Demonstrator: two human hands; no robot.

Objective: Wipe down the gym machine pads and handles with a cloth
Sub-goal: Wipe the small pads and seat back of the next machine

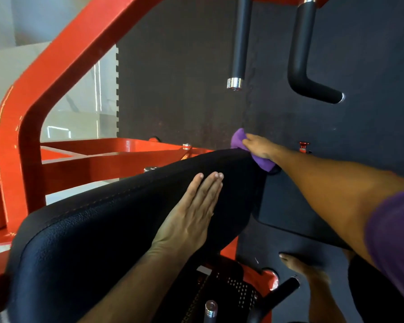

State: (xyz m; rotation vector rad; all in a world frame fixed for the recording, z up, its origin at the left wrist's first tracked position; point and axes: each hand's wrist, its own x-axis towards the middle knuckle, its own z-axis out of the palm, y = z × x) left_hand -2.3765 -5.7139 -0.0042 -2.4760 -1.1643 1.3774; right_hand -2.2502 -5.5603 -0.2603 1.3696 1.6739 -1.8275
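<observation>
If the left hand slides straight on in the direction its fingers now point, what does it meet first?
The left hand lies flat on the black pad, fingers pointing up along it toward the far end. Going on, it would probably first reach the purple cloth under the right hand, though depth is unclear.

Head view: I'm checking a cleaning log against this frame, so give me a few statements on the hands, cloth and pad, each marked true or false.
1. The right hand holds a purple cloth at the far end of the black pad. True.
2. The left hand grips the cloth too. False: it lies flat on the pad, fingers straight, holding nothing.
3. The cloth is on one of the black handles overhead. False: both handles hang untouched above it.
4. The machine's frame is orange-red. True.
</observation>
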